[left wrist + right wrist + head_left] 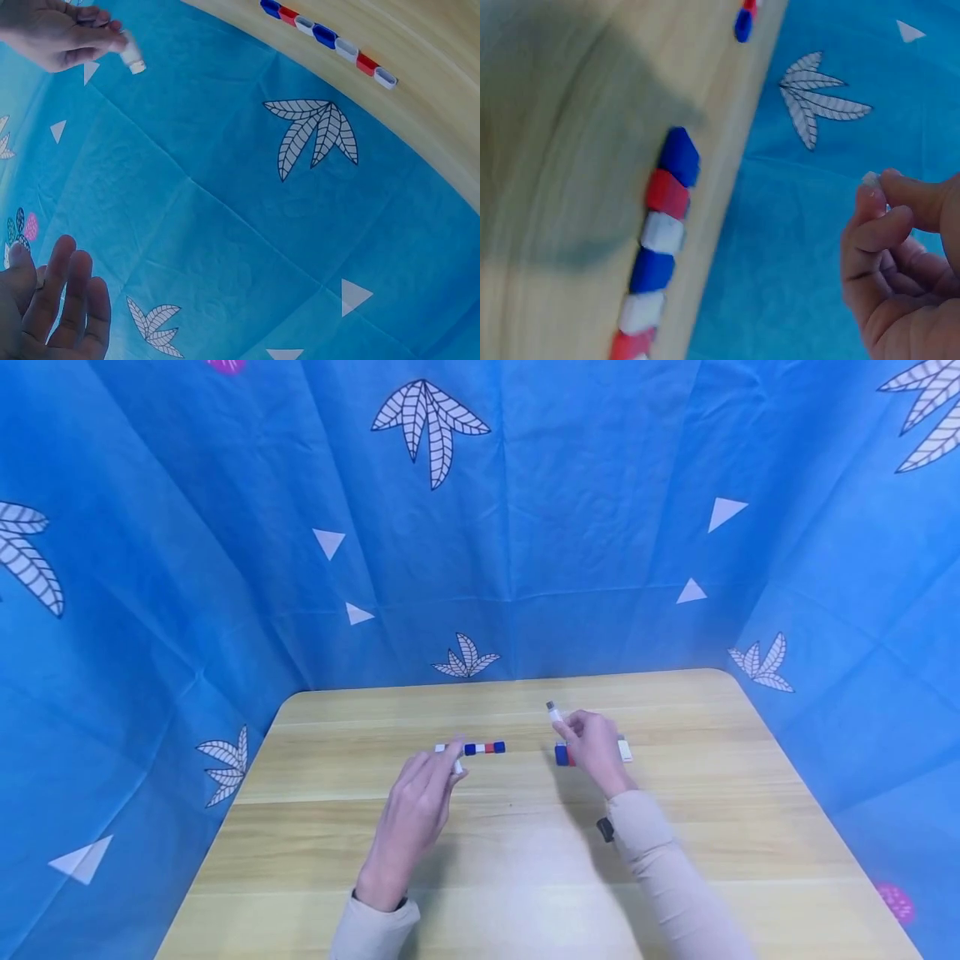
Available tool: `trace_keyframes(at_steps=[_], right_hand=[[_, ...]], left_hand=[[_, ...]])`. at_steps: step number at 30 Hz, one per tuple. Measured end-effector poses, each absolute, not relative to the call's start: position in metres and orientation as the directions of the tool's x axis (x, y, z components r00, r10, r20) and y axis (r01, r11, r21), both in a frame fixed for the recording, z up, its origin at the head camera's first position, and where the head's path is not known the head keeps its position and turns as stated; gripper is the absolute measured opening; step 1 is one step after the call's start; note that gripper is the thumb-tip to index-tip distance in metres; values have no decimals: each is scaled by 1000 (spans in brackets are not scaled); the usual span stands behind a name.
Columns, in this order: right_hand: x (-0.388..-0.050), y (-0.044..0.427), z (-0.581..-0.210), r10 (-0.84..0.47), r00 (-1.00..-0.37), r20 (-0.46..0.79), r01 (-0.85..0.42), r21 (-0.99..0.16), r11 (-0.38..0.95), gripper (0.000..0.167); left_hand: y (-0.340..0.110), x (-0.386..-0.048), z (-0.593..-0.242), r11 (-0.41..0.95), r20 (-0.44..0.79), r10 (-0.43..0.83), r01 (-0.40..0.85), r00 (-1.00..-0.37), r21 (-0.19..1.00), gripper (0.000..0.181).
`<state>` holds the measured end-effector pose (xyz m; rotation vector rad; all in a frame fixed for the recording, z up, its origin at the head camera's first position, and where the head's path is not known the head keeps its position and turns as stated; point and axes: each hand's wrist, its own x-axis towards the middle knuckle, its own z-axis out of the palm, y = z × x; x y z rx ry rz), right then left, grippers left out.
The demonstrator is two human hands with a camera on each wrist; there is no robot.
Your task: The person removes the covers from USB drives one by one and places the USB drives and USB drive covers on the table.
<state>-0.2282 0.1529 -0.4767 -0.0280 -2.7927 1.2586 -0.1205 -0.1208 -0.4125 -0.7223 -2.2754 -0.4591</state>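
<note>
My right hand (592, 743) pinches a white USB flash drive (554, 713) between thumb and fingertips, its metal plug pointing up and away. The drive (132, 54) also shows in the left wrist view. Below that hand lies a row of blue, red and white flash drives (652, 270), partly hidden in the head view. My left hand (416, 802) holds a small white piece, apparently a cap (457, 767), at its thumb and fingertip; the left wrist view barely shows it. Just beyond the left fingers is a row of small hollow caps (324, 35) in blue, red and white.
Both rows lie on a light wooden table (510, 852). A blue patterned curtain (517, 527) hangs behind the table's far edge and along both sides. At the right cuff a small black item (604, 829) shows.
</note>
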Motion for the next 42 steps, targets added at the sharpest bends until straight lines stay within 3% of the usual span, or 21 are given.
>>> trace_keyframes(at_steps=[13, 18, 30, 42], right_hand=[[-224, 139, -515, 81, -969, -235, 239, -786, 570, 24], [-219, 133, -520, 119, -954, -275, 292, -766, 573, 25], [-217, 130, -527, 151, -923, -354, 366, -687, 627, 53], [-220, 135, -526, 141, -907, -396, 396, -693, 602, 46]], left_hand=[[-116, -124, -420, 750, 717, 374, 646, -589, 140, 32], [-114, -125, -423, 734, 696, 380, 657, -609, 174, 32], [-105, -128, -424, 728, 665, 399, 659, -632, 189, 34], [-100, -137, -431, 760, 587, 410, 618, -698, 203, 24]])
